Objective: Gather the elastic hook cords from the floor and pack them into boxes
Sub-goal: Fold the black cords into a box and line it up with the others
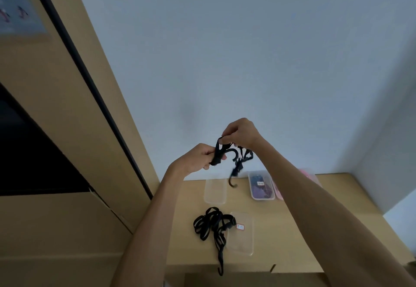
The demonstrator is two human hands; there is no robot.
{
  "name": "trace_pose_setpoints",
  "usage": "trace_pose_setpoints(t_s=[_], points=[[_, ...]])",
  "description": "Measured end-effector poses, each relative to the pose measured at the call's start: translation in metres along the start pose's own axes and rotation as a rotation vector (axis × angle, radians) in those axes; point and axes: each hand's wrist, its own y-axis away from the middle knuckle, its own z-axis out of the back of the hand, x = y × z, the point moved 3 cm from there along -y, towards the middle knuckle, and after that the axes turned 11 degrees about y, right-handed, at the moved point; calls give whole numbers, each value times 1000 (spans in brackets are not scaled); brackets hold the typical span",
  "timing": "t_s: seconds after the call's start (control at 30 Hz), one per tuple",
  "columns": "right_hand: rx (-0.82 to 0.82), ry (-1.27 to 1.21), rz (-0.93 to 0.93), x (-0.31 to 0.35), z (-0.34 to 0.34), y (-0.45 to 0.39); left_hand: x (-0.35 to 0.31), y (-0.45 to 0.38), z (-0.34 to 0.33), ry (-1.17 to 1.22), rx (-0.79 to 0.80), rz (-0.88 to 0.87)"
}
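Head view shows both hands raised above a wooden tabletop [315, 230], working one black elastic cord [238, 158] between them. The left hand [198, 158] has its fingers curled round one end of the bundled cord just beside a hook, and the right hand [240, 135] pinches a loop of it from above, fingers bent tightly. A loose tail with a second hook [233, 183] dangles below them, blurred.

What could go wrong, as I judge it: the hanging hook may swing and catch on a box rim or on the cord lying below, and stretched elastic could snap back if either pinch slips. Loosely folded loops could also spring open before the cord is seated in a box.

Left to right on the table: a second black cord [211, 223] lies in a tangle near the front edge, its own hook hanging over that edge; an empty clear box [215, 191] sits farther back; a clear lid or box with a red-edged label [242, 235] touches the tangle; a clear box with dark contents [262, 186] stands farther right, and a pink one [308, 174] shows beyond the right forearm.

Room: pale blue wall behind, tan cabinet panels [67, 129] with a dark opening at left.
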Motion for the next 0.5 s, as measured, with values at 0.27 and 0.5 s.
trace_pose_setpoints(t_s=[0.27,0.5], points=[[237,-577,-138,-22,-37,7,-28,-2,6,237,-324,-213],[345,-202,-66,7,-41,1,5,-17,20,-46,-914,-147]])
